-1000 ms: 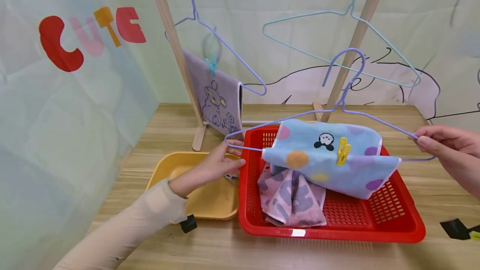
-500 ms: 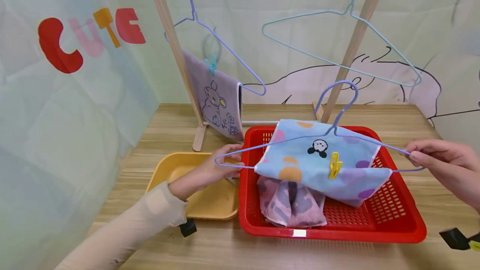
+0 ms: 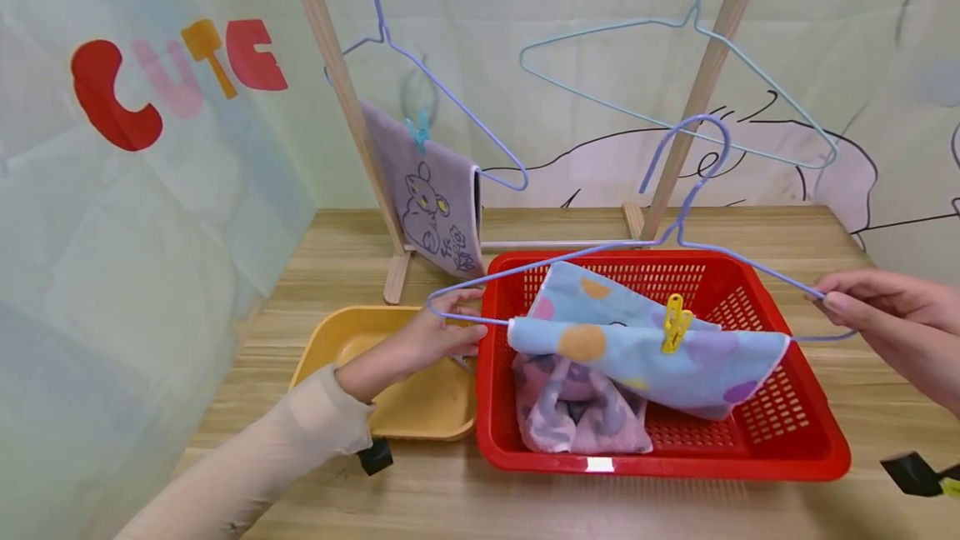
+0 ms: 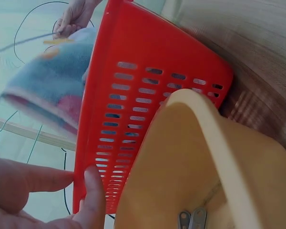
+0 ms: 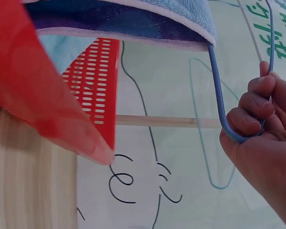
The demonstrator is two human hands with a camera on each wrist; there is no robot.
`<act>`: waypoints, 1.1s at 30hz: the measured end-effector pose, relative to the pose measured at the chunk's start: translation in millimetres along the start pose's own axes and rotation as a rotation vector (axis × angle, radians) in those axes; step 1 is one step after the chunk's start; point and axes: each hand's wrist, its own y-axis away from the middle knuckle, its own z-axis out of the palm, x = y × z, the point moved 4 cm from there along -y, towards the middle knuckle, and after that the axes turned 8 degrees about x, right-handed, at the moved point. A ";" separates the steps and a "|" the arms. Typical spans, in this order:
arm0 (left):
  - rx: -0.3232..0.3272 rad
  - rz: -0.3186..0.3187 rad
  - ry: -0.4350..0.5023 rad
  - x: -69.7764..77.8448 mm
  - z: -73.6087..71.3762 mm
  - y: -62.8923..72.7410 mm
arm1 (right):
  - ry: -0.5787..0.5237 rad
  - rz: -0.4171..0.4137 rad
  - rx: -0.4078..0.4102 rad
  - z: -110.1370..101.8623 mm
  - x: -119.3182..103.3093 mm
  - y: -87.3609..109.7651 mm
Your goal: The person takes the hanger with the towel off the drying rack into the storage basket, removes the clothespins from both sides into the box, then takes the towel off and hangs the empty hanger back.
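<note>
1. The right hand (image 3: 892, 319) holds the hanger (image 3: 687, 205) at its right corner, fingers curled round the wire.
2. The left hand (image 3: 431, 336), its fingers rather straight, touches the basket (image 3: 712, 466) at the left rim; whether it pinches, I cannot tell.
3. The blue towel (image 3: 637, 361) hangs over the bar, above the basket, with the clip (image 3: 675, 325) on its fold.
4. In my opinion, the bar should be level, so nothing slides.
5. Wall letters (image 3: 168, 77) say "CUTE"; the green characters (image 5: 265, 37) I cannot read.
</note>
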 end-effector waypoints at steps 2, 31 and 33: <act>-0.006 -0.005 0.002 -0.3 0.2 0.6 | -0.096 0.007 -0.018 3.1 2.9 -2.6; 0.020 -0.048 0.071 -6.6 5.0 3.7 | 0.363 0.067 -0.099 34.9 32.9 -22.4; 0.021 -0.050 0.074 -6.8 5.0 3.4 | 0.382 0.022 -0.100 37.3 33.6 -23.3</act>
